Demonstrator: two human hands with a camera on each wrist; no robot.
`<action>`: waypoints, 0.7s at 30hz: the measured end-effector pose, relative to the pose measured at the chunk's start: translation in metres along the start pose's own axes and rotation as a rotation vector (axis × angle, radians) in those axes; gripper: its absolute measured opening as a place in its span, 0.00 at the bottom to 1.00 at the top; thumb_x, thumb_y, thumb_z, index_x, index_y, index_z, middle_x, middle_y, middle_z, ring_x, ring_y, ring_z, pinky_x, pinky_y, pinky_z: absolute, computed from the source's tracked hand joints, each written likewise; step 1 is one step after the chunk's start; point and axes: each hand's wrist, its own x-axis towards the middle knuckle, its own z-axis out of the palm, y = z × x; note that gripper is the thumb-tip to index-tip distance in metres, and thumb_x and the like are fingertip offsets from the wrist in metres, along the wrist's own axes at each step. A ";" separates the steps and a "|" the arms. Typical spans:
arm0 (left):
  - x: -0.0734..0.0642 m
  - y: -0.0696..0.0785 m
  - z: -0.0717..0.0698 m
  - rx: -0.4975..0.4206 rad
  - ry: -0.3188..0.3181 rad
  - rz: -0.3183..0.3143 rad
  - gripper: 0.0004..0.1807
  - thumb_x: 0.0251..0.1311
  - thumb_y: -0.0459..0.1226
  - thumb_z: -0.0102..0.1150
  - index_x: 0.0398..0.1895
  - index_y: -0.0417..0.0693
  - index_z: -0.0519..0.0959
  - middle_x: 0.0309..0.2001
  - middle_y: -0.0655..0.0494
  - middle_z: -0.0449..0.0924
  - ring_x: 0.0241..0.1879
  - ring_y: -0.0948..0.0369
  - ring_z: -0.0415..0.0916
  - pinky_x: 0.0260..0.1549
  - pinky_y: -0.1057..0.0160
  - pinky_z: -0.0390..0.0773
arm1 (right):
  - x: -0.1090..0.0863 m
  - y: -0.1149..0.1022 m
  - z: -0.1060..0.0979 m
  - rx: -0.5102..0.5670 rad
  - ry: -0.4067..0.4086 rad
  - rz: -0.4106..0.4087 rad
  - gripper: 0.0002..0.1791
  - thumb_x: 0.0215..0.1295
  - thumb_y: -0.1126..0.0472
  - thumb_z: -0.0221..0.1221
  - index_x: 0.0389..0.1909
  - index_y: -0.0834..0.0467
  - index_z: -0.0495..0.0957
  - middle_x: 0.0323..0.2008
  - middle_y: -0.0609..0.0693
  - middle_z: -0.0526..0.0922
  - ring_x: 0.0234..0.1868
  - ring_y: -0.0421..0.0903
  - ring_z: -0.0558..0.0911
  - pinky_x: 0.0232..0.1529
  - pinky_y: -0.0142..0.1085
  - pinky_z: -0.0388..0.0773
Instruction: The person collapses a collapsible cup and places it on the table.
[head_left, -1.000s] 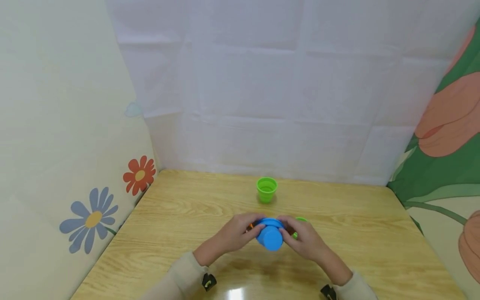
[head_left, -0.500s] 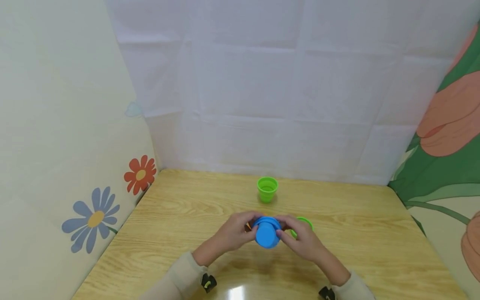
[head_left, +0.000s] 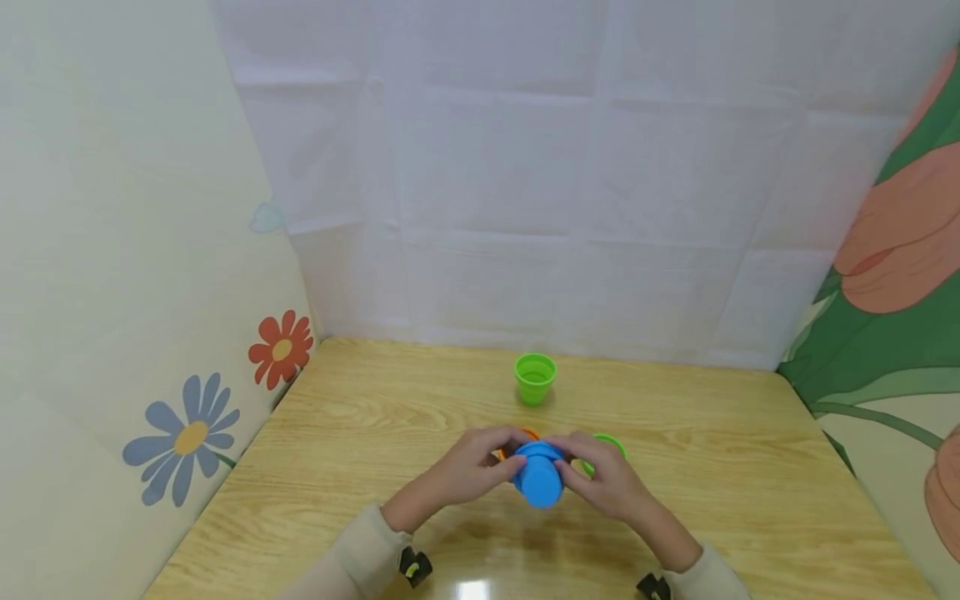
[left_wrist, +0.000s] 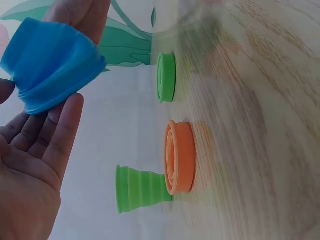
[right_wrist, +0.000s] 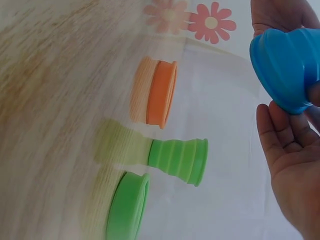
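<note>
A blue collapsible cup (head_left: pixel 542 482) is held up above the table between both hands, its base turned toward the head camera. My left hand (head_left: pixel 474 463) grips its left side, thumb on the wall and fingers around the rim. The right hand (head_left: pixel 606 475) pinches the opposite side in the same way. In the left wrist view the blue cup (left_wrist: pixel 52 65) looks partly extended, with its folds skewed. Behind the hands lie a flattened orange collapsible cup (left_wrist: pixel 181 157) and a flattened green one (left_wrist: pixel 167 77). Farther back an extended green cup (head_left: pixel 535 379) stands upright.
The wooden table (head_left: pixel 390 400) runs back to a white cloth (head_left: pixel 487 167). Flower-printed panels (head_left: pixel 150 292) stand at the left and right sides. In the head view the hands partly cover the flattened cups.
The blue cup has been tilted and shifted slightly between the hands, and its base now projects farther from the rim. Both hands keep their hold; the other cups stay in place.
</note>
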 end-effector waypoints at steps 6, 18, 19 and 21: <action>0.002 -0.001 0.001 -0.030 -0.030 -0.006 0.11 0.66 0.44 0.51 0.46 0.52 0.77 0.32 0.59 0.80 0.30 0.67 0.78 0.28 0.60 0.83 | -0.002 0.002 0.000 0.004 -0.012 -0.015 0.17 0.64 0.66 0.57 0.53 0.62 0.76 0.33 0.47 0.80 0.33 0.36 0.76 0.32 0.31 0.79; 0.002 -0.003 -0.001 -0.058 0.025 -0.075 0.11 0.68 0.36 0.49 0.49 0.43 0.75 0.39 0.50 0.80 0.37 0.65 0.77 0.34 0.62 0.83 | 0.003 -0.013 -0.005 0.357 -0.061 0.231 0.17 0.66 0.70 0.52 0.56 0.66 0.70 0.46 0.60 0.77 0.45 0.48 0.78 0.40 0.38 0.82; 0.003 -0.003 -0.001 -0.057 0.024 -0.077 0.11 0.67 0.35 0.49 0.49 0.43 0.75 0.39 0.49 0.80 0.37 0.65 0.77 0.34 0.62 0.83 | 0.004 -0.016 -0.007 0.357 -0.066 0.245 0.17 0.66 0.70 0.52 0.56 0.66 0.70 0.47 0.61 0.76 0.45 0.48 0.78 0.40 0.38 0.82; 0.004 -0.004 -0.001 -0.064 0.013 -0.083 0.11 0.67 0.35 0.49 0.49 0.44 0.75 0.39 0.50 0.80 0.36 0.65 0.77 0.33 0.62 0.83 | 0.007 -0.022 -0.009 0.341 -0.073 0.267 0.17 0.67 0.69 0.52 0.56 0.66 0.71 0.47 0.60 0.77 0.45 0.49 0.78 0.40 0.37 0.82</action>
